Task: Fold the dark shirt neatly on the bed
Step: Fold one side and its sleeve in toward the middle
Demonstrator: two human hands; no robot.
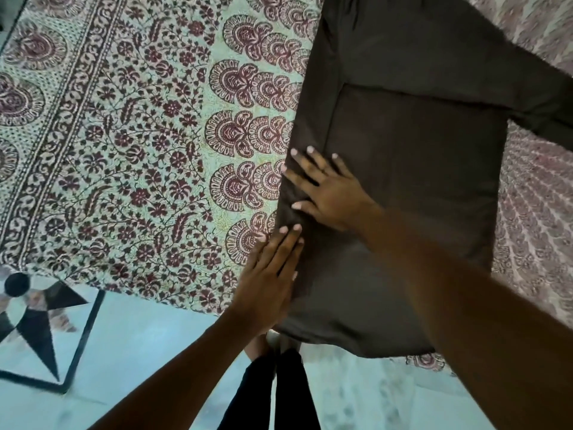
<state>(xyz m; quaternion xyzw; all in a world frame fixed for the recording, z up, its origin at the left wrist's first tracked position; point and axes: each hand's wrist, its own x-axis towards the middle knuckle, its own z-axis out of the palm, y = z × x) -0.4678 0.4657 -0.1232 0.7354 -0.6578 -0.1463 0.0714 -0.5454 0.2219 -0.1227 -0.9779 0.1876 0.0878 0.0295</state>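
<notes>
Head view, setting: a person is standing at the edge of a bed (139, 135) covered with a block-printed spread, looking down over a patterned floor (46, 321)
Dark shirt (403, 181): lying flat on the bed, its left side already turned in along a long crease, one sleeve (542, 97) still stretching out to the right
Left hand (266, 283): pressing flat on the folded left edge near the hem, fingers together, gripping nothing
Right hand (328, 187): resting just above it on the same edge, fingers spread wide, palm down, holding nothing
Step in hand: by the look of it, smoothing and setting the first lengthwise fold
Next move: likely calling for the outstretched sleeve and right side to be brought in to match, keeping edges straight
</notes>
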